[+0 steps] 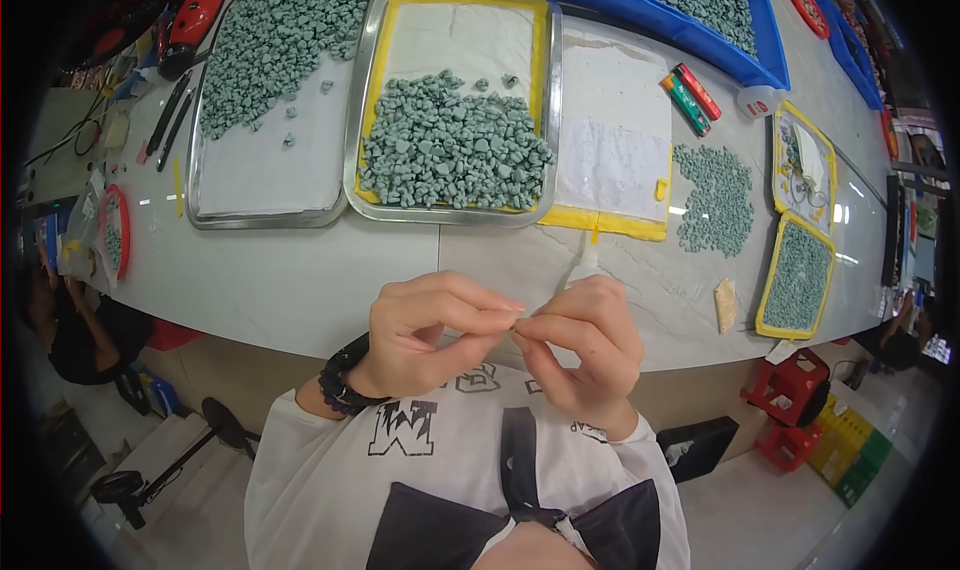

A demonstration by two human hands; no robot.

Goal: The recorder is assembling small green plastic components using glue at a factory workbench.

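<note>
My left hand (432, 332) and my right hand (588, 345) meet fingertip to fingertip just in front of the table's near edge. Both are closed in a pinch, and whatever sits between the fingertips is too small to make out. Behind my right hand stands a white squeeze bottle (585, 263) with a thin yellow tip, its lower part hidden. Beyond my hands lies a metal tray (460, 32) with a yellow-taped lining, its near half covered in grey-green stones (450, 145). A white board (612, 160) edged with yellow tape adjoins it on the right.
At left, another metal tray (265, 185) holds similar stones. A blue bin (770, 55) stands at the far right. Smaller green chips (713, 200) lie loose near two lighters (690, 100). A yellow-rimmed box (828, 270) and a tan piece (725, 305) are at right.
</note>
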